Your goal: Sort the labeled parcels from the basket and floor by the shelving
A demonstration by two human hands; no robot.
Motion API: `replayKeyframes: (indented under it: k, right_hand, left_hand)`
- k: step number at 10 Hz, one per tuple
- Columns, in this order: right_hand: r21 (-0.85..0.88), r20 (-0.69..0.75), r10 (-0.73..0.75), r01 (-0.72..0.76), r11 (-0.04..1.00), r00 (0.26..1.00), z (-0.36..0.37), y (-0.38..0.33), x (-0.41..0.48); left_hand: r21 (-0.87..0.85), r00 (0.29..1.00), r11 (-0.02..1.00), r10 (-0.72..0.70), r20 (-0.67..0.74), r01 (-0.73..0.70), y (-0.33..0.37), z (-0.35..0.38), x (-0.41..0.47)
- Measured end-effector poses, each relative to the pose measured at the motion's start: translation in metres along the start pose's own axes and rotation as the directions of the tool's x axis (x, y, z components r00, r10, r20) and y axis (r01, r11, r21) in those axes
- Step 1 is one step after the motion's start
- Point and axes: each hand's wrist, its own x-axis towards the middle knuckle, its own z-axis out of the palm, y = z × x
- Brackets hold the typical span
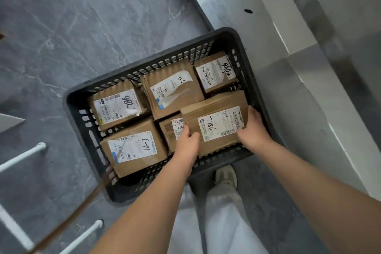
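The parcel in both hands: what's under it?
A second parcel pokes out from under the held parcel beside the left hand; only its printed label edge shows. Its rest and the basket floor there are covered.

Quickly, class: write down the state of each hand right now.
Left hand: holding the left end of the top parcel.
Right hand: holding the same parcel's right end.

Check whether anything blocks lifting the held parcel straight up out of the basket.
Nothing visible does. The left hand and right hand grip the parcel by its ends; it lies on top of the other parcels, with nothing above it. The basket wall runs close beside the right hand.
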Motion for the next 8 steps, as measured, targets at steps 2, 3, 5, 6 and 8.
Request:
replayKeyframes:
  k: [2, 3, 5, 6, 8]
  right_hand:
    - [-0.303, -0.061, -0.022, 0.002, 0.953, 0.998, 0.013, 0.006, -0.009]
    - [-0.481, -0.023, -0.125, 0.099, 0.871, 0.992, 0.009, 0.014, -0.019]
    - [-0.448, 0.127, -0.167, 0.206, 0.870, 0.978, -0.010, 0.019, -0.026]
    - [-0.447, 0.118, -0.217, 0.247, 0.859, 0.969, -0.024, 0.018, -0.034]
    - [-0.410, 0.033, -0.369, 0.349, 0.843, 0.929, -0.054, -0.004, -0.072]
  left_hand:
    - [0.106, 0.999, 0.994, -0.033, -0.027, 0.035, 0.002, -0.003, 0.007]
    - [0.285, 0.997, 0.957, -0.067, 0.050, 0.050, 0.015, 0.005, 0.003]
    - [0.305, 0.991, 0.946, -0.083, -0.106, 0.112, 0.028, 0.022, -0.003]
    - [0.324, 0.968, 0.939, -0.033, -0.251, 0.116, 0.029, 0.027, -0.015]
    - [0.555, 0.917, 0.802, 0.365, -0.162, -0.221, 0.040, 0.047, -0.068]
